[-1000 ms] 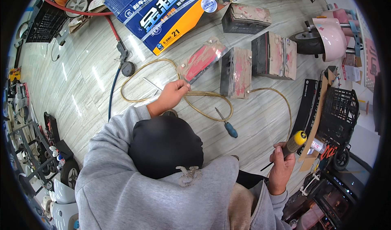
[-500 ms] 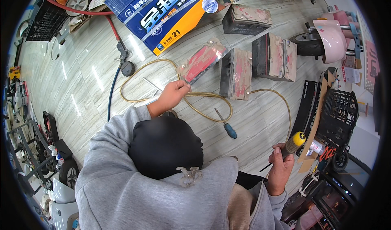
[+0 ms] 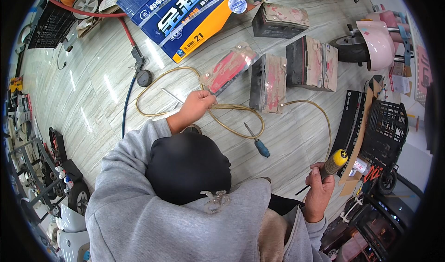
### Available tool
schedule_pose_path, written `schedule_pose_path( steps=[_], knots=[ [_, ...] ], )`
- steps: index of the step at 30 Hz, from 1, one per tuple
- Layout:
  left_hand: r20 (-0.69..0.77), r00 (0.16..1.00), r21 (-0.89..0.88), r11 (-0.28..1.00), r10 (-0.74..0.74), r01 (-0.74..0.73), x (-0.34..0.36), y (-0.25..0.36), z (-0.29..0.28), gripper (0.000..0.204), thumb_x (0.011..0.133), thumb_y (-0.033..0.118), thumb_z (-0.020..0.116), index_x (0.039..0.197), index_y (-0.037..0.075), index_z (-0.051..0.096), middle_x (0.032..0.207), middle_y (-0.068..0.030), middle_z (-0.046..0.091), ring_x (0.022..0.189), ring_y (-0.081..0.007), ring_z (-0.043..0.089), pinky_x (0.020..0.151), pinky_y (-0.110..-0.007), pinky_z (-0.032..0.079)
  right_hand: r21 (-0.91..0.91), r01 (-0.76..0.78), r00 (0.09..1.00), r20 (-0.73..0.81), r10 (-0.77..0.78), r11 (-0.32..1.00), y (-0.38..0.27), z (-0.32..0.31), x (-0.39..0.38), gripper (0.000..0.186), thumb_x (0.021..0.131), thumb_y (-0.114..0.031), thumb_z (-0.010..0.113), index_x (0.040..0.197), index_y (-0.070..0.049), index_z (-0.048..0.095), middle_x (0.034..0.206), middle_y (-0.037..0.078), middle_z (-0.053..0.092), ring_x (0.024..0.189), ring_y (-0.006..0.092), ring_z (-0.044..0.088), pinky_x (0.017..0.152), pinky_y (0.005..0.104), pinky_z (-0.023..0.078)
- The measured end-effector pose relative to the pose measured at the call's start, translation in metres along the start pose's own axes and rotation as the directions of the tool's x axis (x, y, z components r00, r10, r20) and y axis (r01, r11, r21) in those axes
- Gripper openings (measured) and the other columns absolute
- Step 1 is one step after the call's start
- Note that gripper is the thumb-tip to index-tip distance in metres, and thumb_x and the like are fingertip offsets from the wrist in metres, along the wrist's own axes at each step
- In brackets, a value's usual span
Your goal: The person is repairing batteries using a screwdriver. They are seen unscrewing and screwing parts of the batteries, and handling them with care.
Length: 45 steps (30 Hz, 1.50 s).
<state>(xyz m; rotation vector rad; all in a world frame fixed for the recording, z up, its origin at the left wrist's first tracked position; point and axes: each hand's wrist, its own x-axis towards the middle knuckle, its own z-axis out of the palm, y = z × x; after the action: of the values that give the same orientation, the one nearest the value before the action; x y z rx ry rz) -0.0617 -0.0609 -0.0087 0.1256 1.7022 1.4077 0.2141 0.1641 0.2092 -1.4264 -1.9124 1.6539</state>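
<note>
My left hand point(image 3: 197, 105) is pinched closed at the near corner of a dusty red-topped battery point(image 3: 229, 69). A yellowish cable point(image 3: 162, 76) loops over the floor and passes under that hand; what the fingertips hold is hidden. In my right hand point(image 3: 319, 192), at the lower right, is a screwdriver point(image 3: 334, 162) with a grey handle, a yellow end and a thin dark shaft pointing down-left. A second battery point(image 3: 273, 83) stands right of the first, with a cable end at its near corner. Between my hands a blue-handled screwdriver point(image 3: 261, 147) lies on the floor.
More dusty batteries point(image 3: 313, 65) stand further right and behind. At the back is a blue and orange carton point(image 3: 185, 18). A hose with a gauge point(image 3: 144, 79) lies on the left. To the right are a pink scooter point(image 3: 378, 44) and a black crate point(image 3: 387, 123).
</note>
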Motion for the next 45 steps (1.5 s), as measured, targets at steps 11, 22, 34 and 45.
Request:
schedule_pose_path(
  steps=[11,22,34,45],
  knots=[
    [-0.016,1.000,-0.024,1.000,0.007,-0.007,-0.0011,0.0026,0.0026,0.023,0.093,0.018,0.059,0.078,0.001,0.066,0.065,0.0008,0.056,0.062,-0.0079,0.046,0.061,-0.024,0.038,-0.003,-0.010,1.000,0.017,0.010,1.000,0.0008,-0.0002,0.0016,0.010,0.093,-0.008,0.059,0.097,0.000,0.062,0.072,-0.001,0.051,0.063,0.0062,0.045,0.058,0.0226,0.035],
    [-0.058,0.998,0.008,1.000,-0.009,0.009,0.0022,0.0017,0.0014,0.027,0.088,0.022,0.062,0.073,0.000,0.066,0.063,-0.0014,0.059,0.061,-0.0089,0.051,0.058,-0.027,0.041,-0.017,-0.019,0.999,0.033,0.019,1.000,-0.0005,-0.0003,0.0044,0.010,0.093,-0.009,0.059,0.097,0.000,0.062,0.071,-0.001,0.051,0.063,0.0059,0.045,0.058,0.0223,0.035],
    [-0.047,0.999,0.001,1.000,-0.023,0.023,0.0022,0.0028,0.0016,0.025,0.091,0.021,0.063,0.077,0.001,0.068,0.067,-0.0013,0.061,0.063,-0.0086,0.051,0.062,-0.024,0.041,-0.052,0.005,0.999,0.036,-0.003,0.999,0.0036,-0.0010,0.0052,0.016,0.095,-0.015,0.060,0.097,0.001,0.058,0.069,-0.002,0.046,0.060,0.0061,0.040,0.055,0.0227,0.032],
    [-0.268,0.963,0.257,0.963,-0.014,0.085,0.0056,0.0059,-0.0025,0.049,0.079,0.039,0.077,0.089,-0.007,0.064,0.076,-0.0123,0.064,0.072,-0.0184,0.059,0.068,-0.033,0.048,-0.085,0.001,0.999,0.037,0.002,0.996,0.0010,-0.0005,0.0035,0.017,0.096,-0.016,0.060,0.097,0.001,0.059,0.070,-0.002,0.046,0.061,0.0065,0.041,0.056,0.0229,0.033]
  ],
)
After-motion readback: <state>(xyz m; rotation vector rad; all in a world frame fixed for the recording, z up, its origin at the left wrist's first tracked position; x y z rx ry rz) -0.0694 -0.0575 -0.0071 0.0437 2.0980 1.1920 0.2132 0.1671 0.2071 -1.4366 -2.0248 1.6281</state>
